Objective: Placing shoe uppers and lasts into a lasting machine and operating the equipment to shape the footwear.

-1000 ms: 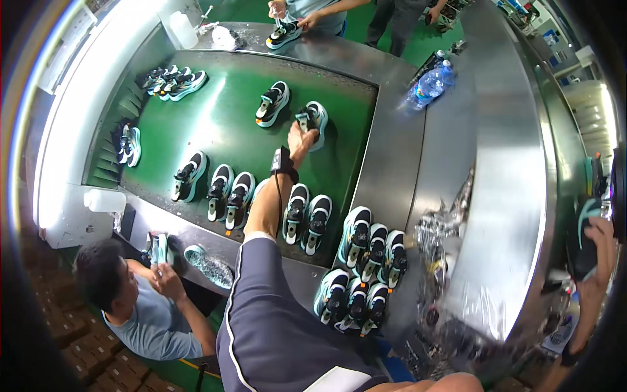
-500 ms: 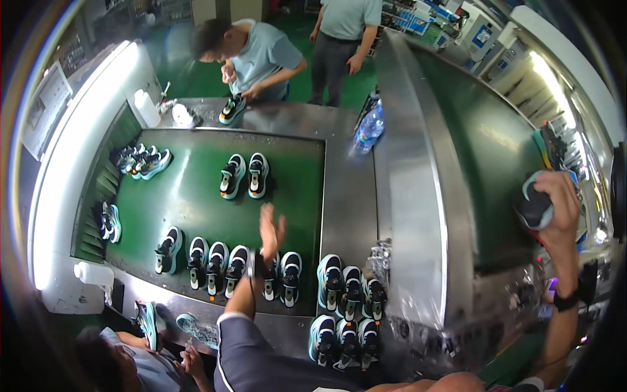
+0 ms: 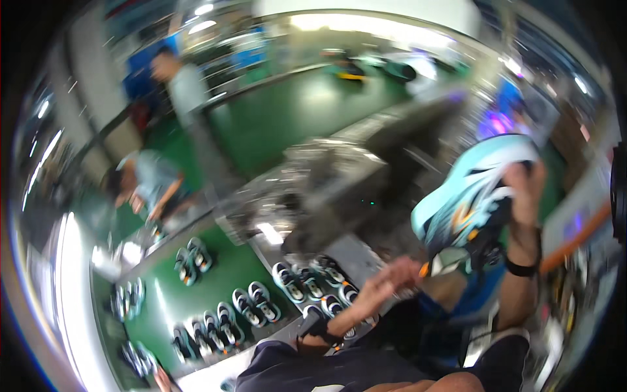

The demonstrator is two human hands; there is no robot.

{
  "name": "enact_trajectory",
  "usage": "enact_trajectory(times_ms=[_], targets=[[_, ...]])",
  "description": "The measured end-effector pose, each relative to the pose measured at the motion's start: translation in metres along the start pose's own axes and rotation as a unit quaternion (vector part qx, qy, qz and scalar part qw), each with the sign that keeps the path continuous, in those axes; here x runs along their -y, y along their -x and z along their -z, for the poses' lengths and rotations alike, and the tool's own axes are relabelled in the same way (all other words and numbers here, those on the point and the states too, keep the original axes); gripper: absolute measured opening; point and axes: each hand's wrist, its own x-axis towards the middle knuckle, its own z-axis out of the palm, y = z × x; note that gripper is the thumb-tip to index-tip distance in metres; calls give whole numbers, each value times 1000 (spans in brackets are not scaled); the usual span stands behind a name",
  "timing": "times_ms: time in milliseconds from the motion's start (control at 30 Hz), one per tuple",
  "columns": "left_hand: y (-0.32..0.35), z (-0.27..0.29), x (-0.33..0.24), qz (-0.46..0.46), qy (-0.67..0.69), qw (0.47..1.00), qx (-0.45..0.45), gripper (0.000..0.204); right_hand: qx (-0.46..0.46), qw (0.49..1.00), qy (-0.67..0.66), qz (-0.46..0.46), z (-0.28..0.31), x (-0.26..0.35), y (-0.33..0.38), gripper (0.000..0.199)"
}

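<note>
A sneaker (image 3: 467,196) in mint, white and black with orange accents is raised at the right, tilted with its pale side toward me. My right hand (image 3: 522,186) is closed around it on its far right side; motion smears the fingers. My left hand (image 3: 392,281) reaches in from below, fingers stretched out toward the sneaker's lower end, beside an orange tab. Whether the fingertips touch it I cannot tell. Several similar sneakers (image 3: 287,281) stand in rows on the metal ledge to the left of my left hand.
A green work surface (image 3: 160,281) at lower left carries more sneakers (image 3: 255,304). Two other people are beyond it, one bent over it (image 3: 153,183), one standing (image 3: 189,85). A green belt (image 3: 281,111) with shoes runs across the back. Blurred metal machinery (image 3: 339,176) fills the middle.
The view has swung to the right. My right hand has brought the sneaker nearer, so it appears larger. My left hand has moved from above the green surface to beside that sneaker.
</note>
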Motion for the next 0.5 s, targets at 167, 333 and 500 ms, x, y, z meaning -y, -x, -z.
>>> enact_trajectory(times_ms=[167, 333, 500], targets=[[-65, -91, 62, 113, 103, 983, 104, 92, 40, 986, 28, -158, 126, -1, 118, 29], [-59, -208, 161, 262, 152, 947, 103, 57, -191, 948, -56, -248, 265, 11, 245, 58], [-27, -317, 280, 311, -26, 940, 139, 53, -260, 936, -41, -235, 371, 34, 401, 87]])
